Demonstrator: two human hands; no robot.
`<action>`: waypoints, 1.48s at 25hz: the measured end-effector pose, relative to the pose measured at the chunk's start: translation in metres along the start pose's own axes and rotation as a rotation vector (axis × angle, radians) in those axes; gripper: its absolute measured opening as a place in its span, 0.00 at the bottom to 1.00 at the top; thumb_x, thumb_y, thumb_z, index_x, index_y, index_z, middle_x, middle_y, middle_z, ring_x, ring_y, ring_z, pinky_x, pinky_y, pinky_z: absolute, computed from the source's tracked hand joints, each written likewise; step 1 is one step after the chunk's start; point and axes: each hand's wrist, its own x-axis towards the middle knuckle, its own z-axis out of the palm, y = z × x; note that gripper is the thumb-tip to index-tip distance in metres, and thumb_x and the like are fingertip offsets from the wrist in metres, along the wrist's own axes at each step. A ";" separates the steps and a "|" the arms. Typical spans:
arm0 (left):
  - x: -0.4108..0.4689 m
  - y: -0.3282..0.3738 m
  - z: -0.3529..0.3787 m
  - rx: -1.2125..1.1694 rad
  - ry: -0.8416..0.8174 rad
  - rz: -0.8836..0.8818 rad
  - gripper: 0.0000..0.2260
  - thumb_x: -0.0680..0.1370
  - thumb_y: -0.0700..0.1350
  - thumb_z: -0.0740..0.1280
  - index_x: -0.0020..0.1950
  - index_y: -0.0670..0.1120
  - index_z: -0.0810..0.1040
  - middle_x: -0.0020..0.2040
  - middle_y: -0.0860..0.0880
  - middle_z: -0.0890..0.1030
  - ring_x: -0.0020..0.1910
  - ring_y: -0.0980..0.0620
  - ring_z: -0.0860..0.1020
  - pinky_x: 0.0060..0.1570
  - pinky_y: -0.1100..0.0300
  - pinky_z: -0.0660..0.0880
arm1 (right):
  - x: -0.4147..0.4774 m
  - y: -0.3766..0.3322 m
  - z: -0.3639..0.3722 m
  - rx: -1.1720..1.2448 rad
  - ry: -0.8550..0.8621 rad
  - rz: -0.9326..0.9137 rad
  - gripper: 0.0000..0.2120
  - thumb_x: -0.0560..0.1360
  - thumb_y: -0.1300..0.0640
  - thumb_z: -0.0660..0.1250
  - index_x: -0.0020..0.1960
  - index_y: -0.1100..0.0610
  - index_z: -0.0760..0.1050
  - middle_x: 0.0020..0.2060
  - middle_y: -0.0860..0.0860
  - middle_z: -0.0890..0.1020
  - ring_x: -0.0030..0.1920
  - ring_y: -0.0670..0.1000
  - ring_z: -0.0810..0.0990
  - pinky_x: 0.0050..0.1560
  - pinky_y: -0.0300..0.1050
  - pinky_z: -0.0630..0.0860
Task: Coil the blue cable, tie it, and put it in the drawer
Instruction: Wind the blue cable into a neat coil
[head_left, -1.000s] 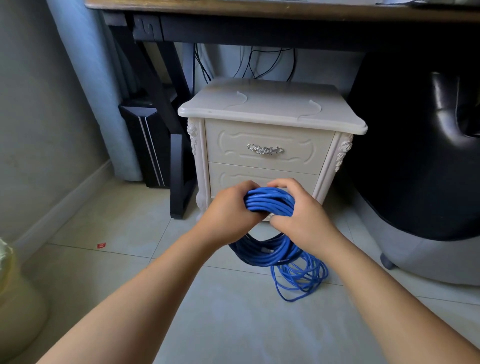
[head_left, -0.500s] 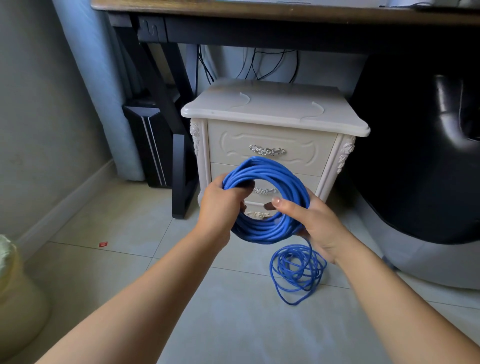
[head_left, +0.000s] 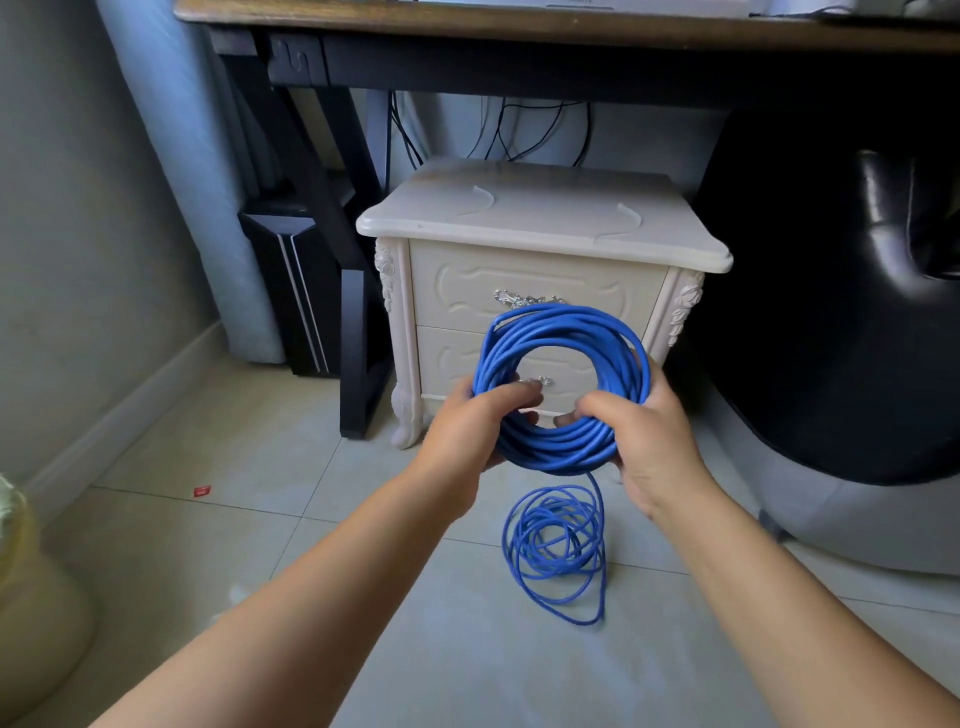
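Blue cable (head_left: 563, 319) is held as an upright coiled ring in front of the white nightstand (head_left: 540, 218), partly covering the lower drawer (head_left: 447, 364). The ring's lower left is gripped by the left hand (head_left: 465, 434), fingers curled through the hole; the lower right is gripped by the right hand (head_left: 652, 441). One strand is hung down to loose loops (head_left: 558, 545) on the tiled floor (head_left: 260, 467). Both drawers are seen shut. Nightstand is set under a dark table (head_left: 519, 31).
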 end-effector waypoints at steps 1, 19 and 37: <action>0.000 0.003 -0.002 0.062 -0.036 0.031 0.14 0.75 0.42 0.72 0.59 0.45 0.77 0.48 0.47 0.83 0.47 0.51 0.81 0.48 0.57 0.77 | 0.001 -0.004 -0.003 -0.032 -0.007 -0.020 0.22 0.68 0.76 0.63 0.52 0.52 0.75 0.37 0.55 0.80 0.35 0.58 0.84 0.33 0.45 0.79; 0.003 0.015 -0.023 0.590 -0.062 0.423 0.06 0.74 0.38 0.71 0.46 0.49 0.80 0.34 0.53 0.80 0.34 0.57 0.76 0.42 0.55 0.77 | -0.005 -0.013 -0.005 -0.407 -0.347 -0.074 0.21 0.69 0.57 0.76 0.58 0.45 0.74 0.41 0.50 0.85 0.40 0.53 0.86 0.45 0.50 0.81; 0.010 0.012 -0.016 -0.118 0.228 0.182 0.03 0.75 0.39 0.69 0.46 0.46 0.78 0.34 0.49 0.71 0.34 0.51 0.70 0.38 0.55 0.75 | -0.010 -0.015 -0.007 -0.157 -0.449 0.205 0.30 0.64 0.41 0.75 0.62 0.48 0.70 0.54 0.58 0.84 0.53 0.59 0.84 0.47 0.56 0.80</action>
